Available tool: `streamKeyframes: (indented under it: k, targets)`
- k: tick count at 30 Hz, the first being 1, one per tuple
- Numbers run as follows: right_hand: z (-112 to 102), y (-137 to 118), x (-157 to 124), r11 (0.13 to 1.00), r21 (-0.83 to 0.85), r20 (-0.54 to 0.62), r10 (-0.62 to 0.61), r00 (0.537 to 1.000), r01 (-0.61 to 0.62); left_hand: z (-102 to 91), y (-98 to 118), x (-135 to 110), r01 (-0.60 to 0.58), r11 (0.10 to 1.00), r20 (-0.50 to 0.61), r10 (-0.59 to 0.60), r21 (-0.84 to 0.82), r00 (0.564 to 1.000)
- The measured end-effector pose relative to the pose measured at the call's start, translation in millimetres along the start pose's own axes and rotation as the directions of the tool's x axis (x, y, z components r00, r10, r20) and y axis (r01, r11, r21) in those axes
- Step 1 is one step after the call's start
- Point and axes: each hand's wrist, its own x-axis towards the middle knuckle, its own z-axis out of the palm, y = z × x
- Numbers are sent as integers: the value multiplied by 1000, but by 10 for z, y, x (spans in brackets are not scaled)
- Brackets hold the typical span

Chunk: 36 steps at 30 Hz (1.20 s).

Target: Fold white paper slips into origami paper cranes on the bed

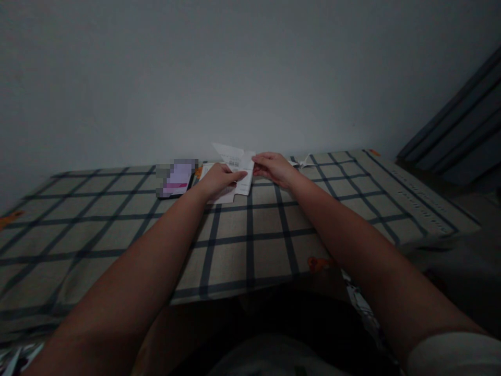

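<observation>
A white printed sheet of paper [246, 180], creased and partly folded, is held up over the table between both hands. Its upper left corner sticks up to a point, and small dark print shows on it. My left hand [221, 180] is closed on the paper's left side, thumb lying across the front. At the right edge, my right hand [272, 168] pinches the paper between thumb and fingers. Beneath my left hand another white paper part [224, 198] shows; whether it belongs to the same sheet I cannot tell.
A checked cloth [230, 235] covers the table. Left of the paper lies a phone or tablet [178, 178] with a lit, partly blurred screen. Behind my right hand is a small crumpled white scrap [305, 163]. A grey wall [250, 78] stands behind; a dark curtain [457, 115] hangs right.
</observation>
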Motion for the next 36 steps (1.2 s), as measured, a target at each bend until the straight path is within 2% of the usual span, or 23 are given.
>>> streamKeyframes:
  k: [7,12,15,21,30,36]
  targets:
    - [26,-6,11,1000,-10,-49,2,999,-2,3,38,-16,30,998,36,-31,47,999]
    - [41,-13,16,996,-85,-105,-7,994,-2,1,-21,13,28,999,111,-25,-23,994]
    - [40,-7,12,994,-107,-99,-22,995,12,14,-24,16,5,999,78,-2,-36,997]
    - [17,22,-2,984,-175,-23,29,999,-33,30,24,-10,-32,998,-38,29,-62,999]
    - [32,26,13,974,-223,-102,5,995,-28,50,16,8,10,997,-41,-13,-79,999]
    - [27,35,-3,974,-221,-66,41,997,-55,42,-7,30,-16,995,-42,12,-94,999]
